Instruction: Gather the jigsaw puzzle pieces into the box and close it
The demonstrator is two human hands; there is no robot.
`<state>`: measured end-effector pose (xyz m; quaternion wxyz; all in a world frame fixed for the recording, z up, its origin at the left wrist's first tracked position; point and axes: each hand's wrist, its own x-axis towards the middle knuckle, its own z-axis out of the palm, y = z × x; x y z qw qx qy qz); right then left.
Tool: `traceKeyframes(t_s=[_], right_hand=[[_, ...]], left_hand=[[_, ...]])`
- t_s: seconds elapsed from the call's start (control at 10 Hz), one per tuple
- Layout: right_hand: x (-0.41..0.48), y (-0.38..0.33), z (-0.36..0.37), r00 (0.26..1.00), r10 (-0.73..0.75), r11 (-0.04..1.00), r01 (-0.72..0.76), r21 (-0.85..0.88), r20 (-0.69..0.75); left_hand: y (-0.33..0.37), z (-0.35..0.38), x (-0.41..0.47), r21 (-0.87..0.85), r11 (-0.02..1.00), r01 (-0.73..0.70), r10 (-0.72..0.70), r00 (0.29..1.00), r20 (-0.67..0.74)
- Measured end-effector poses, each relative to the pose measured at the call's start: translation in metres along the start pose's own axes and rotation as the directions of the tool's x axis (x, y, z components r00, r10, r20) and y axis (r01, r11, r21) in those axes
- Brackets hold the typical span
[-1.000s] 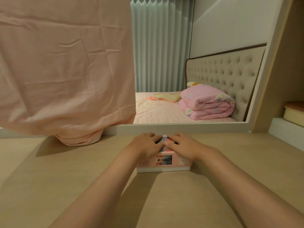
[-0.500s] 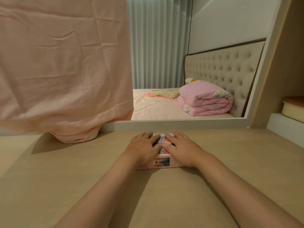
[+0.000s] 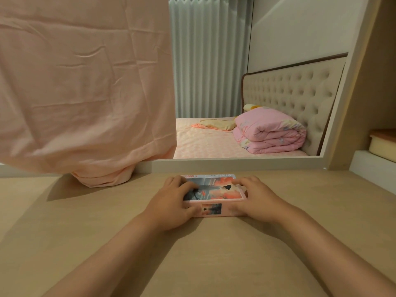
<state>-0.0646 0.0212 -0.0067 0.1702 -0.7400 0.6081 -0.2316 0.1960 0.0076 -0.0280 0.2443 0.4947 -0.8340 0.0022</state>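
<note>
Clasping the box (image 3: 214, 192) at its two ends, both grips rest low on the pale worktop (image 3: 214, 254). The left grip (image 3: 171, 202) covers the box's left end, with its fingers curled over the top of the lid and its thumb pressed on the near wall. The right grip (image 3: 257, 200) does the same at the right end, with fingers bent over the lid's far right corner and thumb on the near wall.

The box lies flat with its lid on. The top carries a pink and grey picture, and a small copy of it is on the near wall. The box sits near the worktop's rear edge, just before a white frame (image 3: 235, 162). Whether the frame holds a mirror or is an opening, I cannot tell. Within it show a bed (image 3: 203, 144), a folded pink quilt (image 3: 270, 131), a tufted headboard (image 3: 289, 93) and a grey curtain (image 3: 207, 61).

A pink cloth (image 3: 85, 93) hangs at the left over part of the frame. Its lower end is bunched on the worktop, well left of the box. At the far right a shelf (image 3: 372, 168) carries a cream tub (image 3: 383, 146), cut off by the edge of view.
</note>
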Motion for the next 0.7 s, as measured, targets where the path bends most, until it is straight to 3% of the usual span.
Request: traceKeyframes(t_s=[0.3,0.6,0.7], right_hand=[[0.06,0.007,0.031,0.987,0.055,0.991,-0.036,0.125,-0.151],[0.082,0.026,0.042,0.986,-0.014,0.999,0.005,-0.051,-0.166],[0.08,0.021,0.032,0.977,-0.009,0.999,0.017,0.037,-0.215]], left_hand=[[-0.024,0.024,0.055,-0.046,0.992,0.118,-0.118,0.993,0.012],[-0.036,0.036,0.078,-0.049,0.991,0.124,-0.122,0.992,0.044],[-0.033,0.025,0.077,-0.108,0.979,0.172,-0.166,0.984,0.061]])
